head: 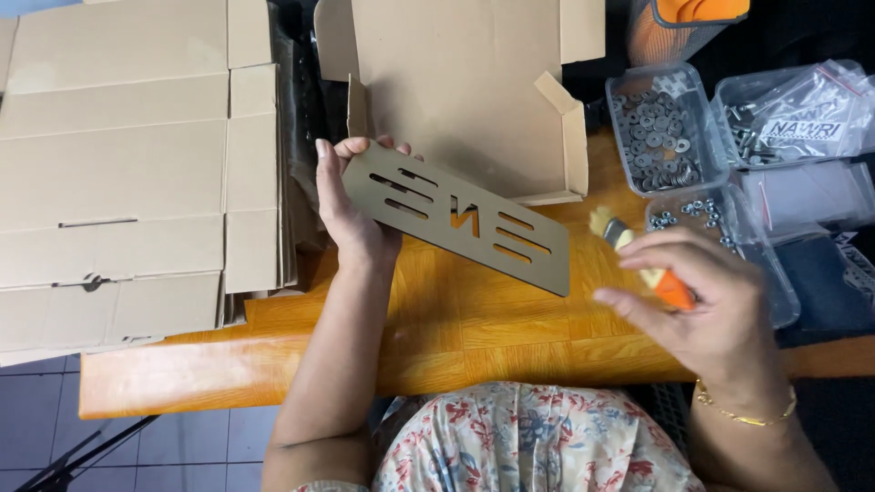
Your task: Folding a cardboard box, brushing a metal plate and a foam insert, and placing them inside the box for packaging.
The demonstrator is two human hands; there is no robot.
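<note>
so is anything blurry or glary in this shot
Head view: the right hand and its orange-handled brush are motion-blurred; the left hand and the slotted metal plate are sharp; light is even, with mild glare on the plastic bags.

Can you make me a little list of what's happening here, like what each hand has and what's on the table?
left hand: holds a flat tan plate with cut-out slots by one end
right hand: grips a small brush with an orange handle, blurred
table: orange wood
behind the plate: open cardboard box
left side: stack of flat cardboard boxes
right side: clear tubs of washers and nuts
</note>
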